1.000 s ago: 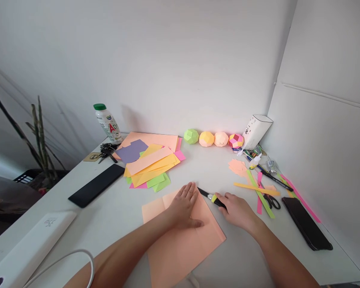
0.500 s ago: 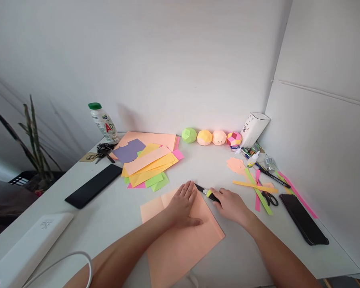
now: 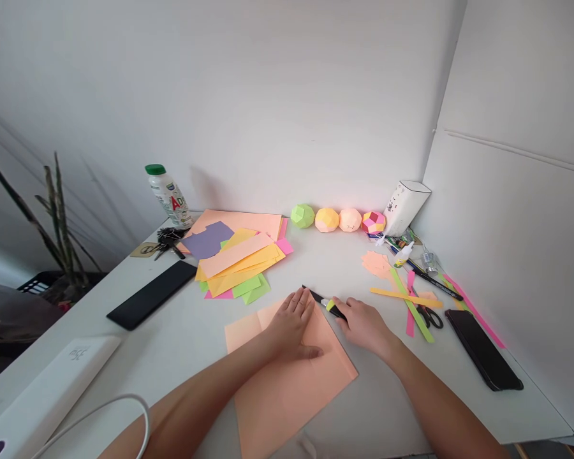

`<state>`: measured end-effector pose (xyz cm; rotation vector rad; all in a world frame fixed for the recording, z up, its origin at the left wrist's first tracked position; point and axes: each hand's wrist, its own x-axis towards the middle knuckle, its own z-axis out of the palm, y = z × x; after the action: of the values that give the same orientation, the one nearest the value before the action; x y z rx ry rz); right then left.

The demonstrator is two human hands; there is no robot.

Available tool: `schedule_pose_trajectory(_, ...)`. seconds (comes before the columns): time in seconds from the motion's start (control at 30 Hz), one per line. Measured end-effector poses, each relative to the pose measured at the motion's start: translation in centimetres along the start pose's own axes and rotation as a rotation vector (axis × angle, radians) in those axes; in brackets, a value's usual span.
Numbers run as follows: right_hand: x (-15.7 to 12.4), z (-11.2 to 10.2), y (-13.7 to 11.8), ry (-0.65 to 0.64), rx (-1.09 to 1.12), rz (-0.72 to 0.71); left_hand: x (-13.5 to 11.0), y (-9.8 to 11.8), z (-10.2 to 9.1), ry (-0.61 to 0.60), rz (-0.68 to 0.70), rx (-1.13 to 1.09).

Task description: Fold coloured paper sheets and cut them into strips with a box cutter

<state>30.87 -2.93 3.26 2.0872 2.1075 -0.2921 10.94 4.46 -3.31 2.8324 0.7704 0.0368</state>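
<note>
A folded sheet of peach paper (image 3: 277, 401) lies on the white table in front of me. My left hand (image 3: 294, 325) rests flat on it, fingers together and stretched toward the far corner, thumb out to the right. In my right hand (image 3: 366, 325) is a black and yellow utility knife (image 3: 333, 308), gripped by its handle. Its dark blade end points left and away, at the paper's far corner just beyond my left fingertips. Whether the blade is inside the fold cannot be made out.
Coloured paper sheets (image 3: 242, 261) are piled at back left, near a black slab (image 3: 153, 295) and a white bottle (image 3: 169, 197). Several paper balls (image 3: 327, 220) line the wall. Paper strips, scissors (image 3: 430, 317) and a phone (image 3: 483, 349) lie right. A white power bank (image 3: 52, 395) sits front left.
My right hand and the utility knife have slid a little left and away from me, the blade end passing further beyond the paper's corner. My left hand stays in place on the paper.
</note>
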Motion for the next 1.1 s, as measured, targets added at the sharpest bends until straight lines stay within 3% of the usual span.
schedule_pose_trajectory(0.47,0.0,0.6,0.8,0.029,0.035,0.037,-0.2,-0.1,0.1,0.008,-0.002,0.027)
schedule_pose_trajectory(0.8,-1.8,-0.3,3.3,0.022,0.084,-0.007,-0.1,0.5,-0.7,-0.005,-0.044,0.011)
schedule_pose_trajectory(0.93,-1.6,0.3,4.0,0.075,0.057,0.021,-0.2,0.3,-0.1,0.049,-0.03,0.015)
schedule_pose_trajectory(1.1,-0.9,1.6,4.3,0.193,-0.001,0.041,-0.2,0.2,0.7,0.201,0.0,-0.022)
